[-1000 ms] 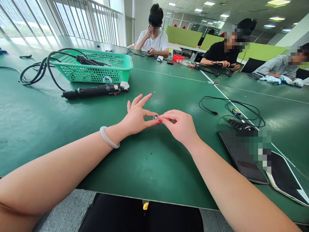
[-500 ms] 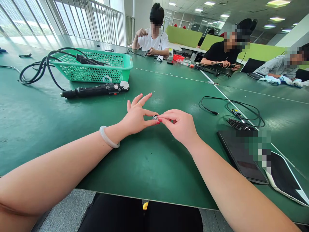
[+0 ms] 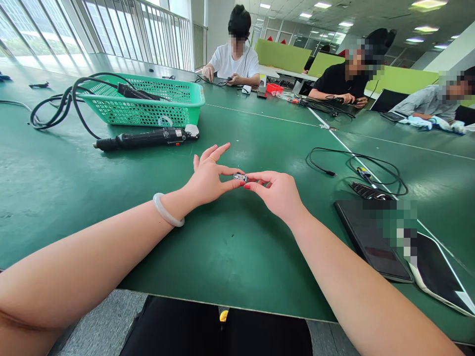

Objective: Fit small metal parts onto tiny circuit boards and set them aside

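Between my two hands, just above the green table (image 3: pixel 237 267), is a small silver-and-black part (image 3: pixel 239 177), too small to name more exactly. My left hand (image 3: pixel 208 180) pinches it between thumb and forefinger, the other fingers spread upward. From the other side, the thumb and forefinger of my right hand (image 3: pixel 276 193) meet at its right end, with the other fingers curled in. The fingertips cover part of its edges. Beyond my left hand lies a black corded electric screwdriver (image 3: pixel 144 139).
A green plastic basket (image 3: pixel 148 111) with a cable and black device stands behind the screwdriver. To the right are a coiled black cable (image 3: pixel 389 170), a dark tablet-like slab (image 3: pixel 367 242) and a black-and-white pouch (image 3: pixel 438 267). Several people sit across the table.
The small part has been turned, so a longer, flatter side now shows. My right fingers have parted slightly and shifted at its end. The person in white has lowered a hand to the table.
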Available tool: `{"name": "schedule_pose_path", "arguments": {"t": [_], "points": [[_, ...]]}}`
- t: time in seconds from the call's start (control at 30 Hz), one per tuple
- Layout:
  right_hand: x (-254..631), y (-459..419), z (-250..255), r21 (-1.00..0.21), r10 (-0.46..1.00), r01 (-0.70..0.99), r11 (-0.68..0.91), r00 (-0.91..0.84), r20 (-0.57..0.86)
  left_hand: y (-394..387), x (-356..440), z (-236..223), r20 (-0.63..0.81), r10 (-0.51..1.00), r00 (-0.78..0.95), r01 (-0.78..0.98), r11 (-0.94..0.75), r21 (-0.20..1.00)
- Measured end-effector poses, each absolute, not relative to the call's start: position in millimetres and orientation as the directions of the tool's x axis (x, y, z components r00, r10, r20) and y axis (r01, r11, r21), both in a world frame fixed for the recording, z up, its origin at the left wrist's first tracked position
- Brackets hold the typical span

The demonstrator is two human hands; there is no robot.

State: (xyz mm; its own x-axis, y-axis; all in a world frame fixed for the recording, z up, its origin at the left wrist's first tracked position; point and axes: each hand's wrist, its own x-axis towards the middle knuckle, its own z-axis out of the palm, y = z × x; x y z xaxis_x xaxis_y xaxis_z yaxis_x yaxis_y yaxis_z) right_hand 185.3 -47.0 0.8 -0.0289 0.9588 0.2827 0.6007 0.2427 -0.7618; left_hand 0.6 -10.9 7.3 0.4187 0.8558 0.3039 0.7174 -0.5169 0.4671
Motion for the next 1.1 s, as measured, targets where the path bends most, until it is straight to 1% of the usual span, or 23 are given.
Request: {"name": "schedule_pose_path", "arguments": {"t": [0.13, 0.23, 0.4, 0.57, 0.73, 0.8, 0.87, 0.97, 1.1], "points": [[185.5, -43.8, -3.4, -0.858, 0.972, 0.460, 0.229, -0.065, 0.224, -10.2, 0.8, 6.6, 0.297, 0.842, 0.450, 0.709, -0.539, 0.454], [188.2, -41.1, -5.9, -0.890, 0.973, 0.396, 0.226, -0.125, 0.192, -9.2, 0.2, 5.8, 0.282, 0.827, 0.486, 0.698, -0.561, 0.444], [192.4, -38.2, -8.0, -0.902, 0.970, 0.373, 0.218, -0.187, 0.158, -8.3, -0.8, 4.6, 0.260, 0.807, 0.530, 0.682, -0.588, 0.435], [194.4, -34.7, -11.0, -0.891, 0.973, 0.406, 0.202, -0.187, 0.135, -8.2, -1.1, 4.2, 0.244, 0.799, 0.549, 0.683, -0.598, 0.419], [196.3, -32.4, -13.7, -0.905, 0.977, 0.390, 0.168, -0.188, 0.100, -8.9, -1.3, 6.7, 0.238, 0.784, 0.573, 0.682, -0.617, 0.392], [196.6, -32.6, -13.6, -0.897, 0.978, 0.411, 0.162, -0.186, 0.091, -8.6, -1.7, 7.2, 0.243, 0.781, 0.576, 0.685, -0.623, 0.379], [196.0, -33.3, -13.2, -0.869, 0.978, 0.462, 0.177, -0.180, 0.104, -7.7, -2.3, 6.8, 0.244, 0.783, 0.572, 0.692, -0.620, 0.370], [193.6, -34.4, -12.7, -0.812, 0.969, 0.530, 0.246, -0.168, 0.183, -5.5, -3.0, 5.8, 0.234, 0.797, 0.556, 0.716, -0.603, 0.353], [191.3, -34.0, -13.1, -0.785, 0.952, 0.540, 0.302, -0.128, 0.279, -2.6, -4.1, 5.3, 0.239, 0.821, 0.518, 0.747, -0.570, 0.342]]}}
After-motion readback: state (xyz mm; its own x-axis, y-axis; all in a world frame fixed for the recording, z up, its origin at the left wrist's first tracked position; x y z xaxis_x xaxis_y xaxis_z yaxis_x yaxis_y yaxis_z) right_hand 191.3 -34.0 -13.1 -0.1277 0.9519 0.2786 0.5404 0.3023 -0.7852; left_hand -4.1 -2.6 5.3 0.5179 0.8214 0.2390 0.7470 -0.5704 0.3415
